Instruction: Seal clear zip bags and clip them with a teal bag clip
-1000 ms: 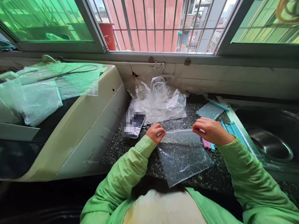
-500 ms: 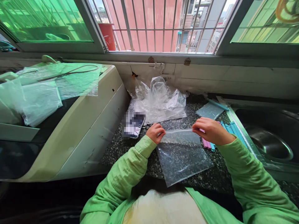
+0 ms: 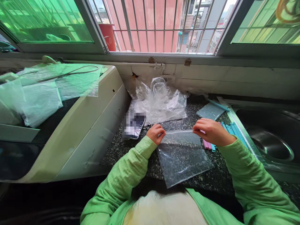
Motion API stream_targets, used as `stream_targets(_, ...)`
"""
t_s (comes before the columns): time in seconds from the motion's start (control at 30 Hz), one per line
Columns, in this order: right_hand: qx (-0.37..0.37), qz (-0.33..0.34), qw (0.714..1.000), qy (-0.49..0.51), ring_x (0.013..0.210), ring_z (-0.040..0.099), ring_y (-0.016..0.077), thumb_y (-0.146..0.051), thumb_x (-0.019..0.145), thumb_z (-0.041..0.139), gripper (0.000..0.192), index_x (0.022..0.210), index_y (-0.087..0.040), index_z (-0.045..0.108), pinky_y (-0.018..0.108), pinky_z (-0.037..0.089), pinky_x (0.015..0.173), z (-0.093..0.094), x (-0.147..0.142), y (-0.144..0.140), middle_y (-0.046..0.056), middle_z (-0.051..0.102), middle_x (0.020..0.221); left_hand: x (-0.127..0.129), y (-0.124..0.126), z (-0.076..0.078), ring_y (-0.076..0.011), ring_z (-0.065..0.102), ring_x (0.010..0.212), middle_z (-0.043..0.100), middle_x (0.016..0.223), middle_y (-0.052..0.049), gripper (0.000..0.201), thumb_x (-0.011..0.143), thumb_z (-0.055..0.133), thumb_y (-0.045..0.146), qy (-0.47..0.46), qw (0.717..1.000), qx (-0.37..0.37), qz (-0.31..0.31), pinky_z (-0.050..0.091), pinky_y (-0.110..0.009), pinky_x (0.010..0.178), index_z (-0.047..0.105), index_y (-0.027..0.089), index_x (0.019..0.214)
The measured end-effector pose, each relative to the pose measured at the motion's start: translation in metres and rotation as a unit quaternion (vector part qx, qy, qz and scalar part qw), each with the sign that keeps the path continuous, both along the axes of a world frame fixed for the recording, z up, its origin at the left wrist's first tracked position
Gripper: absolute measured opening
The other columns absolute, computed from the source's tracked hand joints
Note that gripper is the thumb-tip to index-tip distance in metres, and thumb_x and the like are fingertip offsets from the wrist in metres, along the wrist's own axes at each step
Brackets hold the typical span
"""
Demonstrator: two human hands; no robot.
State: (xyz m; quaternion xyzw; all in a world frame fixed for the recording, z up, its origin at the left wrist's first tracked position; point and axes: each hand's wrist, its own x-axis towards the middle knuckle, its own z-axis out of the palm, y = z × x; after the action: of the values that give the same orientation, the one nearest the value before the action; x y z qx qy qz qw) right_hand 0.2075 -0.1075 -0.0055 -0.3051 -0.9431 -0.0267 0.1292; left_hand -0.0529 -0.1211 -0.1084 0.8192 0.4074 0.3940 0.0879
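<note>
A clear plastic zip bag (image 3: pixel 184 159) is spread over the speckled dark counter, its zip edge towards the window. My left hand (image 3: pixel 156 133) pinches the left end of that edge, fingers closed. At the right end, my right hand (image 3: pixel 211 131) grips the same edge between thumb and fingers. The bag looks flat, and I see nothing inside it. Partly behind my right hand lie pink and blue strips (image 3: pixel 212 146), near its wrist. A phone (image 3: pixel 138 125), blurred in part, rests left of my left hand.
A heap of crumpled clear plastic bags (image 3: pixel 161 103) lies against the wall. Right of it is a small clear bag (image 3: pixel 211 111) with a blue strip along one edge. A steel sink (image 3: pixel 239 131) borders the counter on the right; a bulky cream appliance (image 3: pixel 93 131) stands left.
</note>
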Motion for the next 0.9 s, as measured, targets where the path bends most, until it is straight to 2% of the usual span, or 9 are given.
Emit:
stream_targets(0.2, 0.004, 0.002, 1.0, 0.003, 0.064, 0.049, 0.0139, -0.023, 0.083, 0.043, 0.02, 0.069, -0.018, 0.057, 0.026, 0.037, 0.06, 0.001, 0.0, -0.0006, 0.004, 0.058, 0.067, 0.0013, -0.0011, 0.0002, -0.0139, 0.048, 0.067, 0.052, 0.066, -0.003, 0.013, 0.075, 0.052, 0.023, -0.008, 1.0, -0.007, 0.001, 0.04, -0.027, 0.063, 0.057, 0.017, 0.065)
stream_targets(0.37, 0.007, 0.0, 1.0, 0.003, 0.064, 0.048, 0.0139, -0.023, 0.083, 0.044, 0.02, 0.069, -0.018, 0.057, 0.026, 0.037, 0.06, 0.0007, -0.0005, -0.0009, 0.004, 0.058, 0.066, 0.0025, -0.0025, 0.0014, -0.0136, 0.047, 0.064, 0.052, 0.063, -0.002, 0.008, 0.074, 0.053, 0.022, -0.014, 1.0, 0.004, 0.01, 0.04, -0.027, 0.06, 0.06, 0.018, 0.074)
stream_targets(0.53, 0.008, 0.003, 1.0, 0.002, 0.064, 0.048, 0.0135, -0.024, 0.083, 0.044, 0.021, 0.068, -0.017, 0.057, 0.026, 0.037, 0.06, 0.0005, -0.0008, -0.0009, 0.004, 0.058, 0.066, 0.0021, -0.0009, 0.0005, -0.0131, 0.047, 0.064, 0.053, 0.063, -0.003, 0.014, 0.076, 0.052, 0.024, -0.017, 1.0, 0.018, -0.006, 0.04, -0.026, 0.059, 0.059, 0.017, 0.066)
stream_targets(0.9, 0.011, 0.007, 1.0, 0.004, 0.063, 0.049, 0.0133, -0.024, 0.083, 0.045, 0.02, 0.068, -0.017, 0.057, 0.026, 0.038, 0.06, 0.0001, -0.001, -0.0011, 0.004, 0.058, 0.066, 0.0019, -0.0005, -0.0002, -0.0128, 0.046, 0.063, 0.053, 0.062, -0.003, 0.016, 0.078, 0.051, 0.023, -0.024, 0.999, 0.037, -0.021, 0.04, -0.025, 0.058, 0.056, 0.016, 0.064)
